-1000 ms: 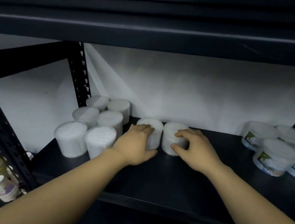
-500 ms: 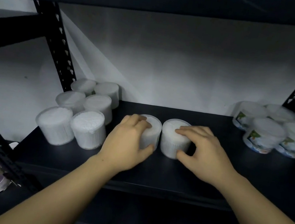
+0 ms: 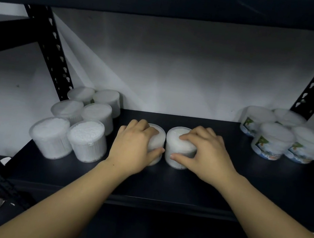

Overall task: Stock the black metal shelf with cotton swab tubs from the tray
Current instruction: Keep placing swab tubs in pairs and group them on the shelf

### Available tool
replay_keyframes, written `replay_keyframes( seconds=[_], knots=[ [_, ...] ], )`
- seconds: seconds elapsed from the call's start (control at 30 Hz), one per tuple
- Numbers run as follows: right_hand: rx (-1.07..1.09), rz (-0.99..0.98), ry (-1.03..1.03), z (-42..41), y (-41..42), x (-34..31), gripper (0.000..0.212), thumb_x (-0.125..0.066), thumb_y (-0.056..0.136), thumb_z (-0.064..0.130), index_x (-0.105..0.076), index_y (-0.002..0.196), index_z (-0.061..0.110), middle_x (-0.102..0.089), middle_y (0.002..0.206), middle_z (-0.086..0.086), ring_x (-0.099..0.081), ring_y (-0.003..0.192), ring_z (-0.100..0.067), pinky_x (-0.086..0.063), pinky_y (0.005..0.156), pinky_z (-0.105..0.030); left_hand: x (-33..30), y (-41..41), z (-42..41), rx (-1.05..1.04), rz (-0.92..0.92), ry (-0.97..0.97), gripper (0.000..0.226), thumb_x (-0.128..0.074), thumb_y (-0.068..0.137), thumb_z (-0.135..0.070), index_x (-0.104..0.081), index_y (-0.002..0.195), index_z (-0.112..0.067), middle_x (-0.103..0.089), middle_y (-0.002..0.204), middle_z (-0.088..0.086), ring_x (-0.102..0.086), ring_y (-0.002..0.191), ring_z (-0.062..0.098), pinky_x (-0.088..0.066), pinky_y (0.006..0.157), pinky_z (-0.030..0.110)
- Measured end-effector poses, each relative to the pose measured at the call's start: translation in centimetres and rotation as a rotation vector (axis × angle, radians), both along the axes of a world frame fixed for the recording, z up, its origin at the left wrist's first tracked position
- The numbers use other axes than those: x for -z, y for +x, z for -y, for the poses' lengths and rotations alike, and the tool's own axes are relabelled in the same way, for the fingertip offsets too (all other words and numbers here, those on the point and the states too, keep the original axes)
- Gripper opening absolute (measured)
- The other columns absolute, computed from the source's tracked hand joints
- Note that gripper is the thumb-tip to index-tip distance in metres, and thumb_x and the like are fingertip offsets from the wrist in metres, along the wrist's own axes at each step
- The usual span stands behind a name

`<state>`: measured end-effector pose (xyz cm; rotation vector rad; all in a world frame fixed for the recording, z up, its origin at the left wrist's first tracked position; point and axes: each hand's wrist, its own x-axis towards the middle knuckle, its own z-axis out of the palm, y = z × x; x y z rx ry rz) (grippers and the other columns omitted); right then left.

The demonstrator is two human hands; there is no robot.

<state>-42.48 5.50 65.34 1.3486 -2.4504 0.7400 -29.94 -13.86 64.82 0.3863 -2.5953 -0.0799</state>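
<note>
Since a moment ago your two tubs have come forward from the far edge toward the middle of the black metal shelf point(image 3: 212, 189), and they now stand upright side by side, just about touching. Your left hand point(image 3: 135, 148) curls over the left tub point(image 3: 158, 141), fingers across its lid and thumb along the near wall; your right hand point(image 3: 205, 154) grips the right tub point(image 3: 177, 152) the same way, fingertips on the lid and thumb pressed low on the side. I read that as both tubs set down but not yet released, so this pair counts as nearly stocked; they may need a nudge left to join the row. The tubs are clear, round and squat, packed tight with white swabs whose tips show through the lids. Six plain tubs point(image 3: 86, 139) sit in two files at the left end of the shelf, well apart from four labelled tubs point(image 3: 272, 141) at the far right. The tray is not in view, so you cannot judge from here how many remain.
</note>
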Motion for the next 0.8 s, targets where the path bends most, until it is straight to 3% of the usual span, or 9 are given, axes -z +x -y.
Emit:
replay_keyframes(
  seconds=[0.17, 0.33, 0.43, 0.6, 0.7, 0.8],
  knots=[
    [-0.024, 0.011, 0.006, 0.3, -0.2, 0.0, 0.043, -0.079, 0.074, 0.053, -0.07, 0.108, 0.029, -0.058, 0.106, 0.019, -0.049, 0.103, -0.01, -0.04, 0.095, -0.039, 0.2, 0.6, 0.7, 0.071, -0.008, 0.051, 0.051, -0.068, 0.08, -0.059, -0.068, 0.119, -0.027, -0.057, 0.105, -0.009, -0.052, 0.097, 0.019, -0.046, 0.085, 0.04],
    [-0.169, 0.233, -0.021, -2.7, -2.0, 0.2, 0.041, -0.079, 0.075, 0.017, -0.071, 0.112, 0.03, -0.064, 0.123, 0.024, -0.046, 0.13, 0.003, -0.04, 0.111, -0.031, 0.2, 1.0, 1.0, 0.124, -0.018, 0.111, 0.05, -0.07, 0.081, -0.056, -0.067, 0.123, -0.029, -0.059, 0.11, -0.011, -0.05, 0.1, 0.016, -0.049, 0.089, 0.04],
    [-0.134, 0.219, -0.026, -2.4, -1.4, -0.1, 0.049, -0.076, 0.07, 0.036, -0.068, 0.119, 0.031, -0.06, 0.127, 0.022, -0.043, 0.133, -0.002, -0.039, 0.111, -0.036, 0.4, 1.0, 1.0, 0.131, -0.025, 0.119, 0.05, -0.071, 0.081, -0.055, -0.068, 0.123, -0.028, -0.06, 0.111, -0.01, -0.051, 0.098, 0.017, -0.049, 0.088, 0.041],
    [0.099, -0.053, 0.054, 1.4, 1.2, -0.4, 0.068, -0.063, 0.066, 0.079, -0.068, 0.113, 0.031, -0.055, 0.112, 0.013, -0.048, 0.107, -0.016, -0.038, 0.091, -0.039, 0.5, 0.9, 0.9, 0.136, -0.04, 0.116, 0.049, -0.069, 0.081, -0.054, -0.069, 0.121, -0.026, -0.061, 0.109, -0.009, -0.051, 0.098, 0.017, -0.05, 0.086, 0.041],
    [0.15, -0.106, 0.062, 2.6, 1.5, 0.3, 0.057, -0.065, 0.073, 0.075, -0.067, 0.106, 0.028, -0.056, 0.105, 0.011, -0.051, 0.101, -0.017, -0.038, 0.088, -0.038, 0.5, 1.0, 1.0, 0.147, -0.038, 0.121, 0.05, -0.068, 0.081, -0.054, -0.069, 0.122, -0.025, -0.061, 0.11, -0.009, -0.051, 0.098, 0.017, -0.05, 0.086, 0.038],
    [0.052, -0.044, 0.013, 1.5, 1.2, 0.3, 0.038, -0.073, 0.078, 0.052, -0.066, 0.105, 0.026, -0.058, 0.104, 0.014, -0.052, 0.1, -0.016, -0.036, 0.095, -0.035, 0.3, 1.1, 1.1, 0.2, -0.031, 0.142, 0.048, -0.073, 0.082, -0.047, -0.068, 0.125, -0.026, -0.061, 0.113, -0.011, -0.049, 0.098, 0.014, -0.049, 0.087, 0.032]
  ],
)
